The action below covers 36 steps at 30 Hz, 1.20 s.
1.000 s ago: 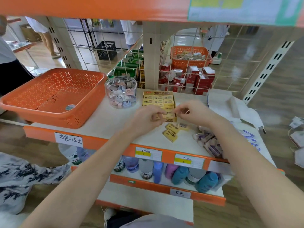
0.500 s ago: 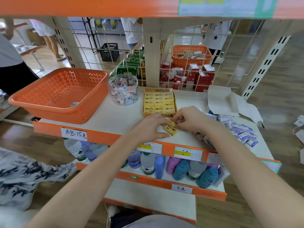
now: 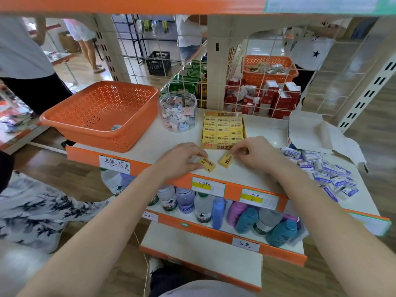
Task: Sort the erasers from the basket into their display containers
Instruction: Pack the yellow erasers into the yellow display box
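Observation:
Two yellow erasers lie on the shelf in front of the yellow display box (image 3: 222, 146), which is filled with rows of the same erasers. My left hand (image 3: 182, 160) pinches the left yellow eraser (image 3: 207, 164). My right hand (image 3: 255, 153) pinches the right yellow eraser (image 3: 226, 160) at its top corner. The orange basket (image 3: 100, 133) stands at the left with one small pale item in its corner. A clear round jar (image 3: 177, 111) of pastel erasers stands between basket and box.
A heap of blue-and-white wrapped erasers (image 3: 327, 172) covers the shelf's right side, beside an opened white carton (image 3: 308, 131). A wire grid backs the shelf. Bottles stand on the lower shelf (image 3: 214, 211). People stand beyond the shelving at the left.
Both hands have drawn back from the box's front toward the shelf edge and moved apart. Each now holds its own yellow eraser; the other loose yellow ones are no longer seen.

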Each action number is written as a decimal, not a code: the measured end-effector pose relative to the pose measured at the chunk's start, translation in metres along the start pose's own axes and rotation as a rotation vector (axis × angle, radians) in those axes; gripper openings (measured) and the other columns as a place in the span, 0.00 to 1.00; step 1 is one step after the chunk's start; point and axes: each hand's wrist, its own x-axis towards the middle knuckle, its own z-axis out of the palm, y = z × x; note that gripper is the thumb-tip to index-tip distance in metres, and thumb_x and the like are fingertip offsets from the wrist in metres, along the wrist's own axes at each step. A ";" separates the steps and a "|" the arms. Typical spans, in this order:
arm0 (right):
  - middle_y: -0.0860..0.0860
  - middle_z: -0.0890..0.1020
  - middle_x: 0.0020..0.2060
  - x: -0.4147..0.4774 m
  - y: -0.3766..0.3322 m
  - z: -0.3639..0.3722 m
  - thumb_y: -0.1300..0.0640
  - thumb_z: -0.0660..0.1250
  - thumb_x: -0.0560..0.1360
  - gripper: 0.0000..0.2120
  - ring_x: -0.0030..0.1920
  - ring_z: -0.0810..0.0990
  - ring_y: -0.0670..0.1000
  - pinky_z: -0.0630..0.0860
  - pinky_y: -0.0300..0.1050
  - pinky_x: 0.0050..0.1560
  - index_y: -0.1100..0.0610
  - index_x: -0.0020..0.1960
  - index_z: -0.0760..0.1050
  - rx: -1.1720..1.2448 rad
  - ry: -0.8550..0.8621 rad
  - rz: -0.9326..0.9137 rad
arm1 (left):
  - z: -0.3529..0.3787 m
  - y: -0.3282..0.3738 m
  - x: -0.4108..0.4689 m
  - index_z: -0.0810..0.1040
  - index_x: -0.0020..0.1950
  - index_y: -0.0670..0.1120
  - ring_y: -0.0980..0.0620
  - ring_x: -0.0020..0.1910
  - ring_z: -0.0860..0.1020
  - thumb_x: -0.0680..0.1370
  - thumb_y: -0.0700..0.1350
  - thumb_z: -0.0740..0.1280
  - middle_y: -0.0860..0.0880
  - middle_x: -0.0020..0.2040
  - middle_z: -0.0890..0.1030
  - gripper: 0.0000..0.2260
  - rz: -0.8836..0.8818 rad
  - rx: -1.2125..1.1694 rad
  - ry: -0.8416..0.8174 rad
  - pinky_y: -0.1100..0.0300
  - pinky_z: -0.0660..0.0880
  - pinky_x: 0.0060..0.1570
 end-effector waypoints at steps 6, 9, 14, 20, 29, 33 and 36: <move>0.50 0.78 0.59 0.001 0.000 0.013 0.64 0.64 0.74 0.17 0.59 0.75 0.51 0.68 0.40 0.60 0.52 0.60 0.79 0.002 -0.052 -0.142 | 0.008 0.009 0.003 0.79 0.57 0.44 0.55 0.42 0.73 0.74 0.39 0.70 0.48 0.47 0.79 0.12 -0.027 -0.030 0.211 0.56 0.74 0.50; 0.49 0.78 0.58 0.001 -0.001 0.015 0.61 0.66 0.74 0.15 0.58 0.75 0.51 0.71 0.48 0.61 0.52 0.59 0.79 -0.003 -0.036 -0.131 | 0.010 0.016 0.007 0.80 0.55 0.43 0.53 0.44 0.78 0.77 0.40 0.68 0.48 0.47 0.82 0.08 -0.056 -0.048 0.197 0.60 0.74 0.50; 0.48 0.78 0.56 0.003 0.001 0.016 0.55 0.69 0.73 0.14 0.56 0.75 0.50 0.71 0.45 0.57 0.51 0.59 0.77 -0.039 -0.051 -0.100 | 0.013 0.026 0.007 0.78 0.61 0.47 0.58 0.46 0.74 0.72 0.54 0.73 0.54 0.48 0.78 0.20 -0.072 -0.088 0.104 0.68 0.70 0.50; 0.50 0.77 0.57 0.007 0.004 0.013 0.55 0.69 0.74 0.16 0.58 0.74 0.50 0.66 0.38 0.56 0.54 0.62 0.76 -0.064 -0.108 -0.127 | 0.007 0.017 0.006 0.80 0.60 0.45 0.58 0.45 0.74 0.71 0.48 0.75 0.48 0.51 0.81 0.19 -0.045 -0.030 0.111 0.72 0.66 0.47; 0.52 0.74 0.60 0.024 0.010 -0.001 0.57 0.65 0.76 0.17 0.55 0.74 0.50 0.68 0.39 0.57 0.57 0.65 0.74 0.021 0.124 0.031 | -0.013 0.020 0.034 0.79 0.60 0.46 0.52 0.54 0.74 0.75 0.47 0.70 0.50 0.52 0.78 0.14 -0.012 0.038 0.320 0.61 0.65 0.56; 0.54 0.72 0.61 0.035 0.015 -0.004 0.59 0.63 0.78 0.17 0.58 0.74 0.53 0.69 0.45 0.60 0.58 0.66 0.72 0.006 0.152 0.154 | -0.016 0.018 0.052 0.79 0.62 0.49 0.50 0.58 0.74 0.76 0.49 0.69 0.49 0.56 0.79 0.15 -0.094 0.102 0.252 0.56 0.68 0.58; 0.55 0.72 0.60 0.045 0.019 -0.003 0.59 0.63 0.78 0.17 0.58 0.74 0.55 0.70 0.46 0.60 0.58 0.66 0.72 -0.041 0.124 0.197 | -0.016 0.013 0.061 0.79 0.61 0.50 0.50 0.56 0.75 0.75 0.50 0.70 0.49 0.55 0.80 0.15 -0.174 0.077 0.208 0.58 0.70 0.53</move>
